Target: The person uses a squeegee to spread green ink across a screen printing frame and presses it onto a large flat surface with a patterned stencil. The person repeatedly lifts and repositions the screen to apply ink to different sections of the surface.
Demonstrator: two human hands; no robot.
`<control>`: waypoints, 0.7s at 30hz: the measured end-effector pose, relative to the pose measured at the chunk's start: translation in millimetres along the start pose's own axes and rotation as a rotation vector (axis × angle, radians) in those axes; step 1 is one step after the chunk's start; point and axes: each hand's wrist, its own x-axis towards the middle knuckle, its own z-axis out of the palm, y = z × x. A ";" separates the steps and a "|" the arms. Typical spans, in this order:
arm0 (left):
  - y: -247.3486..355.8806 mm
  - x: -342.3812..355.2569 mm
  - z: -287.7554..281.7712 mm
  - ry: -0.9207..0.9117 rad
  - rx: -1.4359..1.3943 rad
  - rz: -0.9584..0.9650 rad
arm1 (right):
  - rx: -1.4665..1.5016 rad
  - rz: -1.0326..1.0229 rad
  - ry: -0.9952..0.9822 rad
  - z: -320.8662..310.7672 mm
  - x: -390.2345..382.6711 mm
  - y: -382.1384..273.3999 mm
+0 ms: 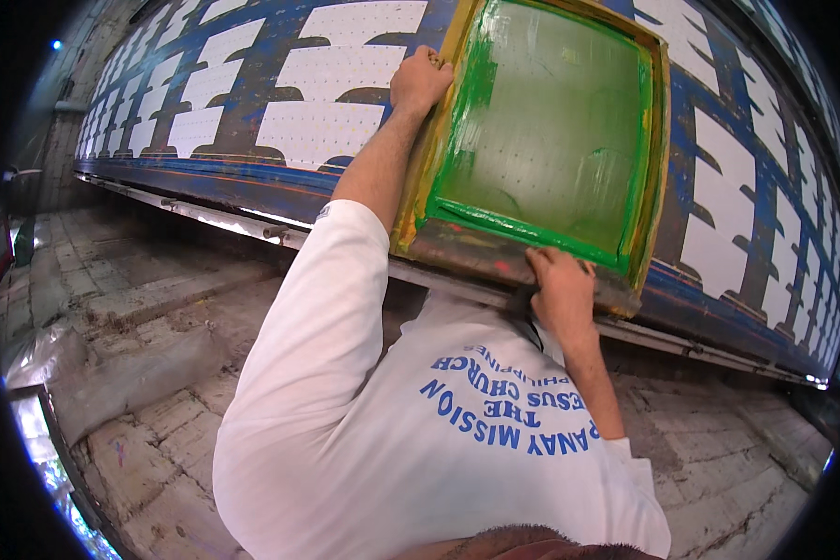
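A screen printing frame (429, 191) with yellowed, paint-stained edges lies over the long printing table (243, 179) in front of me. Its mesh (551, 121) is pale green and see-through, with bright green ink along the borders. My left hand (423, 79) is closed on the frame's left side, toward the far end, with the fingers curled over the edge. At the near edge, my right hand (565, 287) grips the dark, stained bar, its fingers partly hidden. Faint dotted fabric shows through the mesh.
White cut fabric pieces (322, 131) with small dots lie in rows on the blue and dark tabletop, left of the frame. More white pieces (721, 210) lie to the right. A metal rail (280, 233) runs along the table's near edge. Clear plastic sheeting (51, 359) sits on the block floor (173, 448) at left.
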 end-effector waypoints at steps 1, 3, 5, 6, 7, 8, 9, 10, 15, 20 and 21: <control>0.8 -0.5 -0.5 -0.004 -0.001 -0.011 | 0.062 -0.044 -0.013 -1.4 -7.2 4.1; 2.4 -1.6 0.0 0.004 0.007 -0.029 | 0.193 -0.121 -0.047 -6.3 -19.4 18.1; 3.6 -0.4 0.3 0.007 0.015 -0.038 | 0.353 -0.086 -0.161 -16.0 -27.6 39.6; 3.6 0.7 0.0 0.002 0.025 -0.046 | 0.458 -0.090 -0.190 -19.6 -30.7 50.6; 4.4 2.0 0.8 0.004 0.043 -0.067 | 0.473 -0.124 -0.147 -25.0 -31.5 66.7; 9.1 8.3 0.3 0.029 0.034 -0.043 | 0.455 -0.041 -0.112 -35.3 -26.3 84.8; 6.6 7.4 1.0 0.037 0.051 -0.044 | 0.462 0.017 -0.064 -36.5 -24.7 104.1; 6.8 8.7 0.8 0.049 0.063 -0.045 | 0.486 0.055 0.006 -37.9 -23.6 123.9; 7.2 11.0 3.4 0.072 0.108 -0.069 | 0.338 0.346 0.201 -45.1 -21.1 212.1; -7.0 20.3 11.9 0.098 0.095 -0.030 | 0.472 0.286 0.206 -21.7 -19.2 236.1; -10.5 23.0 12.5 0.102 0.083 0.000 | 0.426 0.287 0.212 -18.6 -19.6 235.2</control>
